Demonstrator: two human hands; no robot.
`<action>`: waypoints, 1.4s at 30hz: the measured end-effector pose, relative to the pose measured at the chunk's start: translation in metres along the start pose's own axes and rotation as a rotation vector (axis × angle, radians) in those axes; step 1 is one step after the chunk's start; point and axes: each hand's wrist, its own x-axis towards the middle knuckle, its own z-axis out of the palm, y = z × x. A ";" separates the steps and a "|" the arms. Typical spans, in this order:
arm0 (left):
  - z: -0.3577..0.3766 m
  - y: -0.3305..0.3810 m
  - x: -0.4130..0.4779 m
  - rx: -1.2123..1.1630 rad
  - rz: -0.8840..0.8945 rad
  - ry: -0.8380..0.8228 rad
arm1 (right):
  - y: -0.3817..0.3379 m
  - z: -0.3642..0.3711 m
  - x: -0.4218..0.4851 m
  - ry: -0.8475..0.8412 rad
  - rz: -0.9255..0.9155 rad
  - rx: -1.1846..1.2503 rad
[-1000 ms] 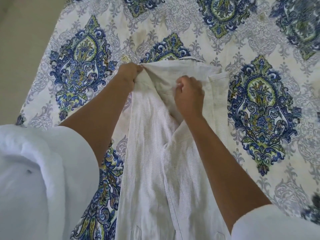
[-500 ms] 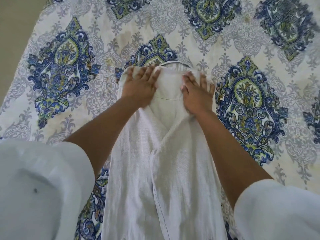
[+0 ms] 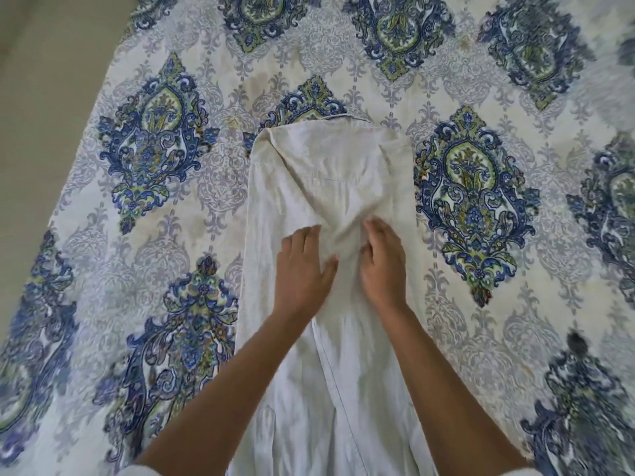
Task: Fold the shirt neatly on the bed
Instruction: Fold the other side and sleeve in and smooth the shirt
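A white shirt (image 3: pixel 330 173) lies lengthwise on the bed, folded into a narrow strip with its collar end farthest from me. Both side panels are turned in over the middle. My left hand (image 3: pixel 304 269) rests flat on the cloth at mid-length, fingers spread. My right hand (image 3: pixel 383 262) lies flat beside it, a small gap between the two. Neither hand grips the fabric. The shirt's lower part runs out of view between my forearms.
The bed (image 3: pixel 154 159) is covered by a white spread with blue and green medallions. Its left edge runs diagonally at the upper left, with beige floor (image 3: pixel 41 63) beyond. Bedspread shows on both sides of the shirt.
My hands have slid down from the shoulder area toward me along the shirt, staying flat. One second ago they were pinching the collar end.
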 end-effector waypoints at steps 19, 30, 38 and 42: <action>0.035 -0.035 -0.018 0.447 0.157 -0.170 | 0.006 0.014 0.052 -0.312 -0.062 -0.532; -0.002 -0.007 -0.041 0.360 0.075 -0.266 | -0.033 -0.033 -0.007 -0.153 0.215 0.026; -0.029 -0.005 -0.161 0.025 0.013 -0.226 | -0.026 -0.079 -0.166 -0.188 0.526 0.418; -0.014 -0.005 -0.228 -0.064 -0.053 -0.273 | -0.008 -0.078 -0.237 -0.244 0.639 0.472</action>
